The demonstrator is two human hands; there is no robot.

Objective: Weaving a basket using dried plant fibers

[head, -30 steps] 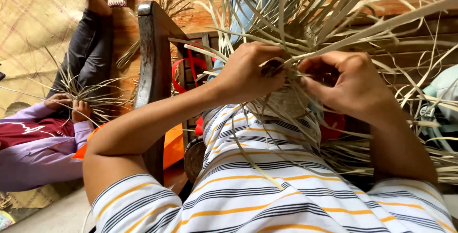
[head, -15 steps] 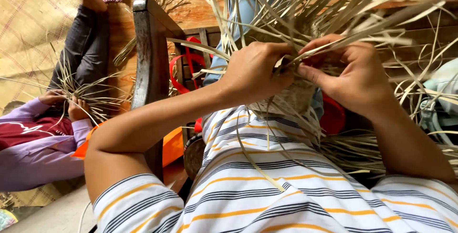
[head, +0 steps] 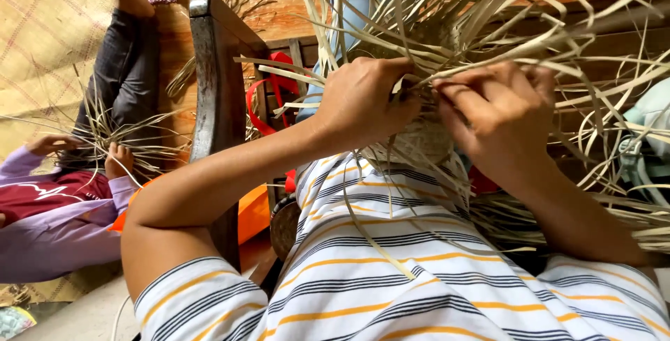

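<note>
A partly woven basket of pale straw is held against the striped shirt, directly below both grips. Loose straw strips are pinched by the left hand, its fingers pressed together on them at the woven edge. Adjacent strips are pinched by the right hand, just beside the left. Unwoven strips fan out above and around both grips.

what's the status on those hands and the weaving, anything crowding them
Left hand and right hand both pinch strips on the woven piece. Loose strips fan out around both hands. Second person's hands work apart, at left.
</note>
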